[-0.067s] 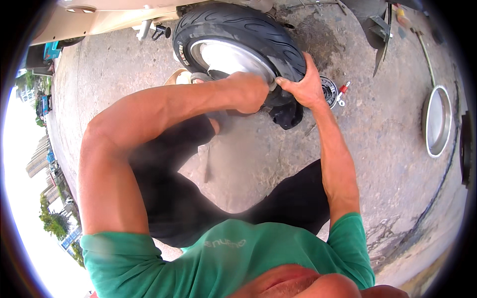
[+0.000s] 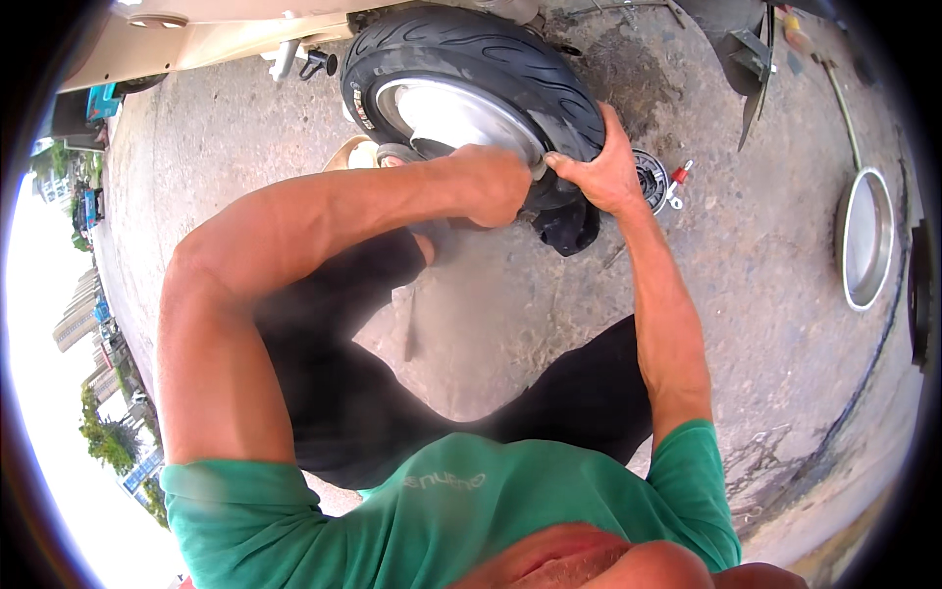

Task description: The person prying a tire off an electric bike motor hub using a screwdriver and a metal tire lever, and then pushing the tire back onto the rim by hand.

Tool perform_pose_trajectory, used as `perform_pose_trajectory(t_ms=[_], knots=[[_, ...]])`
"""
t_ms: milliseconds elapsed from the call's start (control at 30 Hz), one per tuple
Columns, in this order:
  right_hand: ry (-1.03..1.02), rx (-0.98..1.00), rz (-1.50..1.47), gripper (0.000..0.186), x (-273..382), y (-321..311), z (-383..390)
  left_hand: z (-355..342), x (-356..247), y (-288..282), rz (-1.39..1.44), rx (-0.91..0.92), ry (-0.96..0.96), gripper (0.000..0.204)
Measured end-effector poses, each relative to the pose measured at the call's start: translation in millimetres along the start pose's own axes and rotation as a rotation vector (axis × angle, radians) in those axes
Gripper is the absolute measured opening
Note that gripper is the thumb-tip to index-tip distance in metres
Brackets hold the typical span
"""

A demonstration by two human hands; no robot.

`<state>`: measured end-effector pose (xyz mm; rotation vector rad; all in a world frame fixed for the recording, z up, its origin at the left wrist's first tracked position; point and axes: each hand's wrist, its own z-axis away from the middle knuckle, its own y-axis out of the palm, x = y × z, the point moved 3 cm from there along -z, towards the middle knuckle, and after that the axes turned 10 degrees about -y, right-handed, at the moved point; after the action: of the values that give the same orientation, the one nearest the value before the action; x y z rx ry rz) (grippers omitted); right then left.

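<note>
With the right hand (image 2: 603,174), gripping the right edge of a black tyre (image 2: 476,44) beside a cream panel (image 2: 231,31); seemingly seated around the rim (image 2: 461,113) at the far edge, unclear nearer; clenching the left hand (image 2: 496,187) there, contents hidden.

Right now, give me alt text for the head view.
A person's right grip clasps a black tire; the left grip is closed by the near edge of its silver wheel, anything inside hidden. A silver pan lies on the concrete to the right.
</note>
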<state>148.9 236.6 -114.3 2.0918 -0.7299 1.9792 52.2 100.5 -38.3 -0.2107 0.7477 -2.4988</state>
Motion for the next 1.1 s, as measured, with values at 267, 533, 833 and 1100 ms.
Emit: perform_pose_trajectory(t_ms=[267, 533, 833, 1100], knots=[[0.014, 0.0, -0.041, 0.087, 4.6, -5.2, -2.6, 1.9, 18.8, -33.6, -0.1, 0.08, 0.011, 0.027], [0.03, -0.008, -0.034, 0.089, 8.3, -0.5, -0.8, 24.6, 16.4, 16.6, 0.209, 0.071, -0.144, 0.037], [-0.004, -0.013, -0.122, 0.085, -0.2, -0.5, -2.4, 23.9, -18.5, 111.5, 0.855, -0.109, -0.431, 0.039], [-0.03, -0.049, -0.071, 0.082, -7.8, -1.6, -3.7, 6.4, -55.4, 157.7, 1.125, -0.249, -0.475, 0.029]])
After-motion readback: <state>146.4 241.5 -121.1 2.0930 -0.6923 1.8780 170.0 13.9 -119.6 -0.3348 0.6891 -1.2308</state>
